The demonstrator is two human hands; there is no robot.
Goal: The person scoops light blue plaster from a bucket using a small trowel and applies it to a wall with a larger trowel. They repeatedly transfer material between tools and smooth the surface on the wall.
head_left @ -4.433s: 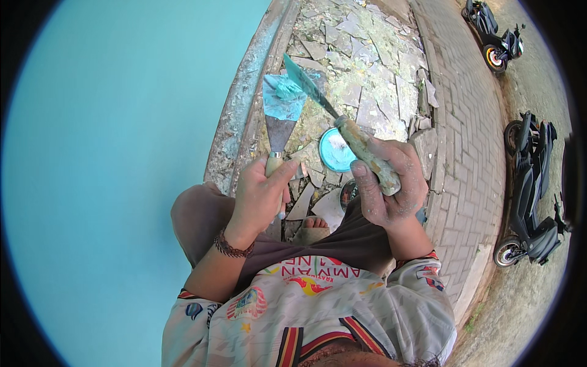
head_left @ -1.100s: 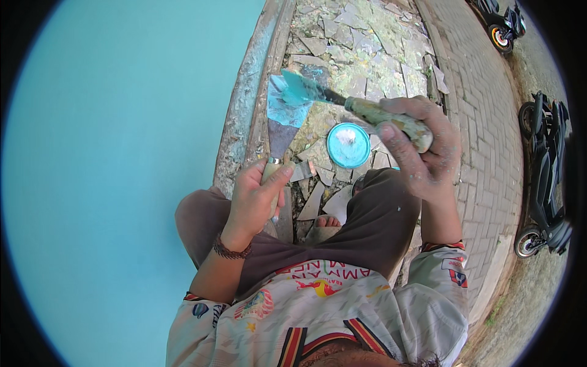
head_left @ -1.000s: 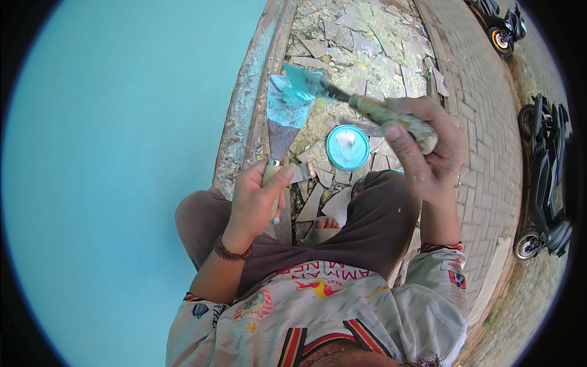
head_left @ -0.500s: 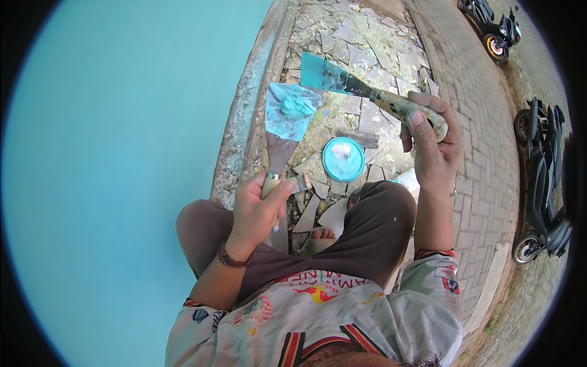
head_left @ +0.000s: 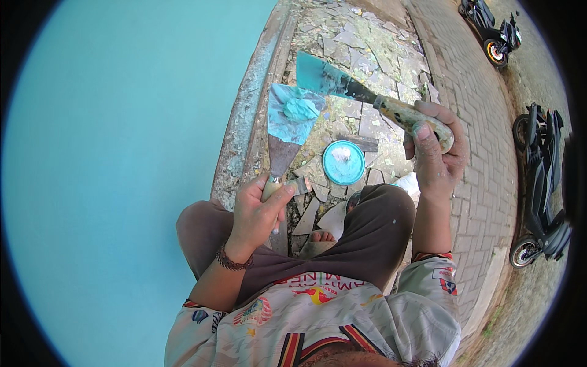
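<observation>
My left hand (head_left: 260,211) is closed round the pale handle of a wide putty knife (head_left: 284,158), its blade pointing away from me. A soft turquoise lump of putty (head_left: 301,109) sits on that blade. In my right hand (head_left: 437,147) is a second putty knife (head_left: 397,111), gripped near the end of its paint-spotted wooden handle. Its turquoise-smeared blade (head_left: 321,74) appears just beyond the lump; whether the two blades touch I cannot tell. Beside my left fingers shows a small greyish flat piece (head_left: 301,185), and its kind is unclear.
A turquoise wall (head_left: 122,183) fills the left side, with a rough ledge (head_left: 244,116) along its base. On the broken-tile ground (head_left: 367,55) lies a round turquoise lid (head_left: 343,163) with whitish material in it. Brick paving (head_left: 477,153) and parked motorcycles (head_left: 538,177) are to the right.
The right putty knife's blade has shifted slightly left, and its handle end has dropped a little toward me. My left hand and its putty knife have barely moved.
</observation>
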